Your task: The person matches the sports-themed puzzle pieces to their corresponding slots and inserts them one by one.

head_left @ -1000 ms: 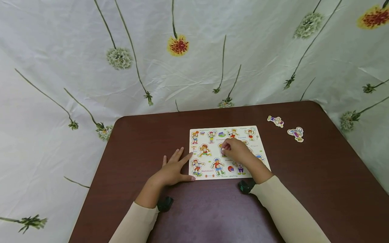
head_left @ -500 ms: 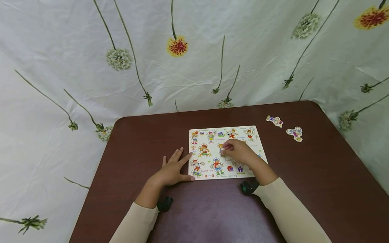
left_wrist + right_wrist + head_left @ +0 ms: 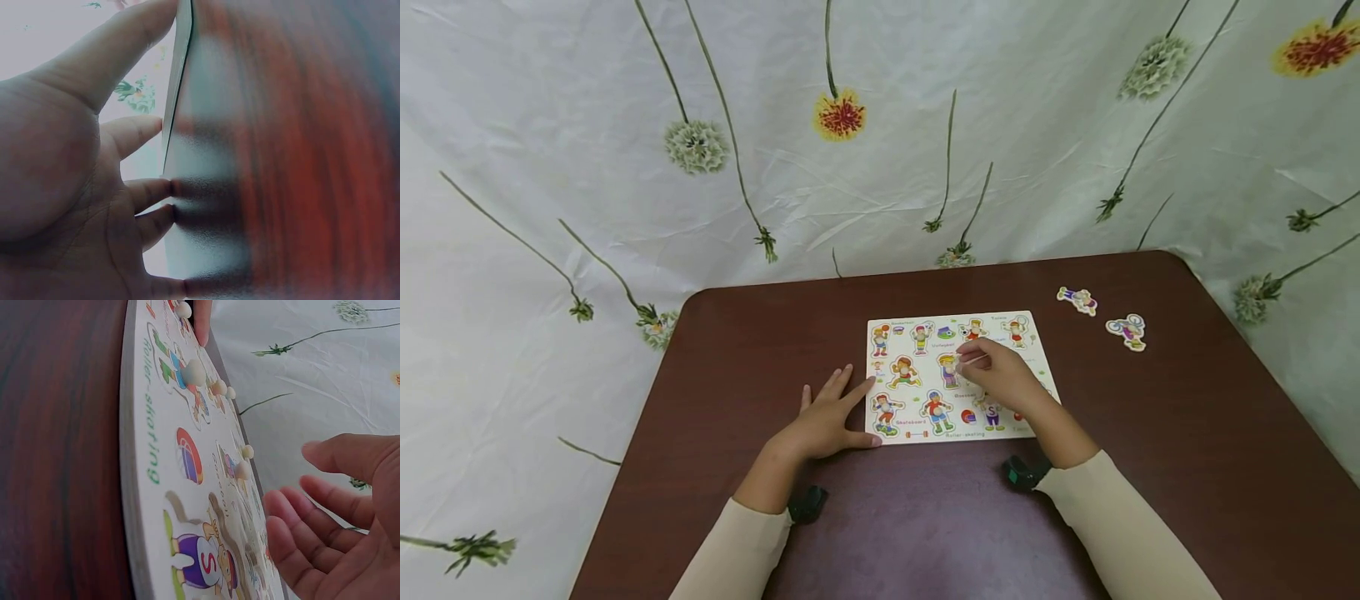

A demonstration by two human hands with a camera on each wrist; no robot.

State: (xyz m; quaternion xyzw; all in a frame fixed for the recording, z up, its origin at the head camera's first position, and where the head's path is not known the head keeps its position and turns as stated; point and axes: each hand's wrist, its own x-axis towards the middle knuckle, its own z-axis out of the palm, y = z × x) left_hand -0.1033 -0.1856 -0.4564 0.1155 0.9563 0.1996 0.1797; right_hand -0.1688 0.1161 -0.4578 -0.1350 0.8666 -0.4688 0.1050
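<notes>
A white puzzle board (image 3: 929,367) printed with sports figures lies on the dark table, several knobbed pieces set in it. My left hand (image 3: 827,423) is spread at the board's left side, thumb and index finger at its edge; the left wrist view shows the thumb (image 3: 119,50) against the edge. My right hand (image 3: 1003,379) hovers over the board's right half with loosely bent, empty fingers. Just left of its fingertips sits a figure piece (image 3: 948,372) in the middle row. In the right wrist view, the fingers are apart from the white knobs, including the roller-skating piece's knob (image 3: 194,374).
Two loose puzzle pieces, one purple and white (image 3: 1077,301) and one showing a cyclist (image 3: 1127,332), lie at the table's back right. A recess with a purple "S" figure (image 3: 201,557) shows near the board's front edge. A flowered cloth (image 3: 887,167) hangs behind the table.
My right hand has let go of the middle-row figure piece and shifted slightly right, uncovering it in its slot. My left hand stays in place at the board's edge.
</notes>
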